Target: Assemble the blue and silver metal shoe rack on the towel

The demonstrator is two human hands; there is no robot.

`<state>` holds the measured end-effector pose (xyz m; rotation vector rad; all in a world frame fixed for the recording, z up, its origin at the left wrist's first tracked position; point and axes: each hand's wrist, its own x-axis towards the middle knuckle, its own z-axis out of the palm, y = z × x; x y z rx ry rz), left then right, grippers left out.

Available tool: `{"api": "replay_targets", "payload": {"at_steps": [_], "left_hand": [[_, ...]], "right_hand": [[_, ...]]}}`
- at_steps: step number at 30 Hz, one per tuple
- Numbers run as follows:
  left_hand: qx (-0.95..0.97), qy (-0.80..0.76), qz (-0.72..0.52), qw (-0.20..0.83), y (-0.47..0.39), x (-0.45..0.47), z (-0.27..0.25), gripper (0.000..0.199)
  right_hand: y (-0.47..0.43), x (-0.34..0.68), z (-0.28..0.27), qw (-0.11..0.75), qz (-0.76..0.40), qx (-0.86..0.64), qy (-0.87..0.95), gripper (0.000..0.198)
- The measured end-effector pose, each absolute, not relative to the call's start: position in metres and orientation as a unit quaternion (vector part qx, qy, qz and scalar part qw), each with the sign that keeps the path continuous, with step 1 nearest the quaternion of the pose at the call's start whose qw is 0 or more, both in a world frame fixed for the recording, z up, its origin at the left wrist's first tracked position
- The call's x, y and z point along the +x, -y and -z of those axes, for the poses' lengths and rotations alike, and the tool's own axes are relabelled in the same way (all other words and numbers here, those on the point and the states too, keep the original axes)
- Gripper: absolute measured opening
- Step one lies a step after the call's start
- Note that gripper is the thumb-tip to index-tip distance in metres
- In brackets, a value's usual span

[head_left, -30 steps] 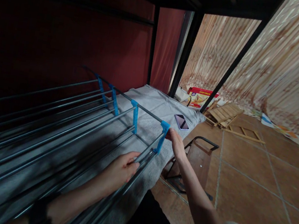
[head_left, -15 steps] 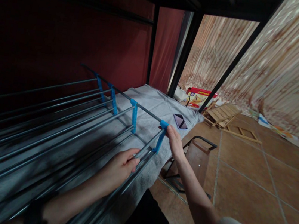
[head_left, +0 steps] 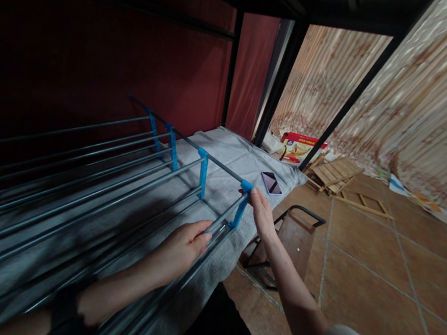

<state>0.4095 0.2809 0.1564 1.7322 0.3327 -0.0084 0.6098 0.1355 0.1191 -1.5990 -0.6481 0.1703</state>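
A rack of grey metal tubes joined by blue plastic connectors lies on a grey blanket (head_left: 234, 152). My left hand (head_left: 186, 243) is closed around the near tube (head_left: 226, 211), a little short of its end. At that tube's end, the fingers of my right hand (head_left: 262, 213) grip the blue connector (head_left: 247, 186) from the right, with the thumb side partly hidden behind it. Another blue connector (head_left: 203, 175) sits further along the thin end rod (head_left: 223, 166). The rack's left part runs out of view.
A phone (head_left: 272, 183) lies on the blanket beyond my right hand. Black bed posts (head_left: 282, 80) rise behind. On the tiled floor are a small folding chair (head_left: 292, 241), wooden slatted pieces (head_left: 335, 173) and a red-and-yellow box (head_left: 300, 148). A curtain (head_left: 442, 100) hangs at the right.
The view has shifted slightly, so the surroundings sit a little further right. Both hands keep their places on the tube and connector.
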Motion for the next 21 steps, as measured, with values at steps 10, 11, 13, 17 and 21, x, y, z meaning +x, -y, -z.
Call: {"api": "replay_targets", "payload": {"at_steps": [10, 11, 13, 17, 21], "left_hand": [[0.714, -0.157, 0.060, 0.680, -0.272, 0.412, -0.194, 0.035], [0.706, -0.161, 0.070, 0.686, -0.271, 0.411, -0.196, 0.035], [0.691, -0.165, 0.087, 0.699, -0.272, 0.411, -0.199, 0.037], [0.662, -0.162, 0.101, 0.725, -0.274, 0.411, -0.200, 0.038], [0.669, -0.157, 0.096, 0.721, -0.276, 0.413, -0.190, 0.036]], "right_hand": [[-0.135, 0.614, -0.113, 0.654, -0.085, -0.697, 0.281, 0.061], [-0.135, 0.615, -0.112, 0.657, -0.085, -0.696, 0.277, 0.062], [-0.135, 0.616, -0.111, 0.660, -0.086, -0.696, 0.270, 0.063], [-0.135, 0.615, -0.109, 0.662, -0.086, -0.696, 0.266, 0.063], [-0.136, 0.611, -0.111, 0.668, -0.081, -0.692, 0.260, 0.063]]}}
